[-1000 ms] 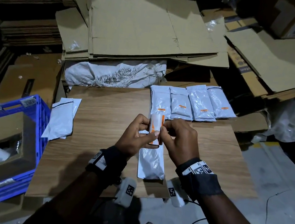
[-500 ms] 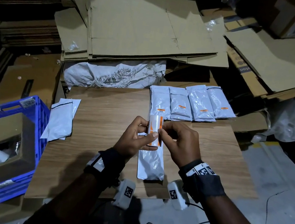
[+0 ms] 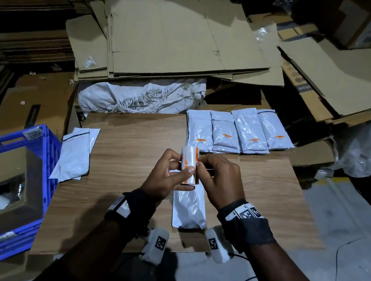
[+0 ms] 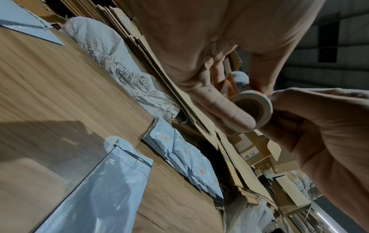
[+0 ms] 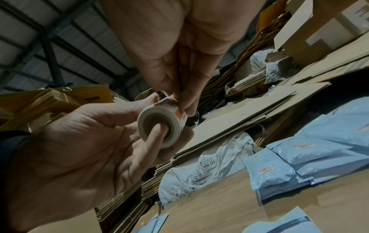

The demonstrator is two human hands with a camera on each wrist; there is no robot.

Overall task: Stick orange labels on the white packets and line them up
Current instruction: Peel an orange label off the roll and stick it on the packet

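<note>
Label roll (image 3: 189, 164) held above unlabelled packet (image 3: 188, 210) on board (image 3: 128, 155). Left hand (image 3: 166, 176) curled round roll; right hand (image 3: 218, 182) fingertips (image 5: 184, 104) pinching label edge. Labels likely thin, tacky: peel by corner. Packet probably light, limp, slippery: grip at edges.

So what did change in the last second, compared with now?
Very little. The left hand still holds the label roll and the right hand still picks at a label on it. The packet below and the row of four labelled packets have not moved.
</note>
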